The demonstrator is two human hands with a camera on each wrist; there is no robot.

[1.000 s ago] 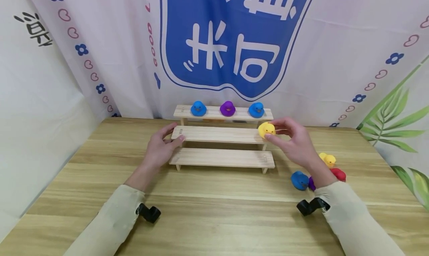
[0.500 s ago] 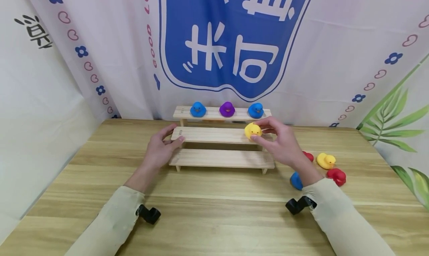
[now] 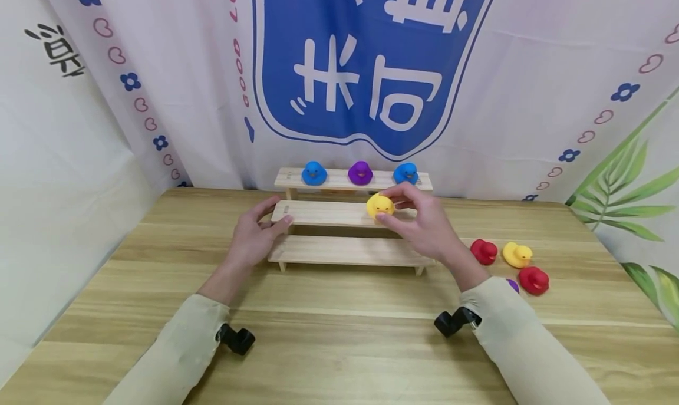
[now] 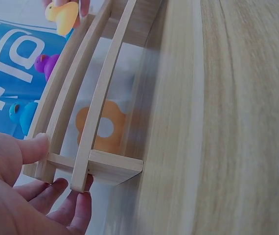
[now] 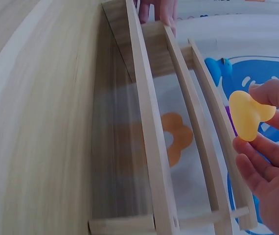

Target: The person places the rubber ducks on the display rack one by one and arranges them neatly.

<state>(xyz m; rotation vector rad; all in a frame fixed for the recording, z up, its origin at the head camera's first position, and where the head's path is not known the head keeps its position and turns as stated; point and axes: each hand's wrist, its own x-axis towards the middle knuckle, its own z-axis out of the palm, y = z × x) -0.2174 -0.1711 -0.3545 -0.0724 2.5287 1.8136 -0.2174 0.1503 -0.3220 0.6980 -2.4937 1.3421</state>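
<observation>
A small wooden stand (image 3: 350, 250) with three stepped shelves is at the back of the table. My left hand (image 3: 256, 233) grips the left end of its middle shelf, thumb on top and fingers beneath, as the left wrist view shows. Between thumb and fingers of my right hand (image 3: 424, 222) is a yellow rubber duck (image 3: 379, 206), over the right part of the middle shelf. In the right wrist view the yellow duck (image 5: 247, 115) is pinched at its sides. Along the top shelf sit a blue duck (image 3: 314, 173), a purple duck (image 3: 361, 173) and another blue duck (image 3: 406, 173).
To the right on the table (image 3: 329, 340) lie a red duck (image 3: 484, 252), a yellow duck (image 3: 517, 254) and a second red duck (image 3: 533, 280). A purple duck (image 3: 512, 285) is mostly hidden by the right sleeve. A printed curtain (image 3: 207, 86) hangs behind the stand.
My right hand has carried the yellow duck leftward along the middle shelf from its right end. The left hand keeps its grip. A red duck on the right has come into view.
</observation>
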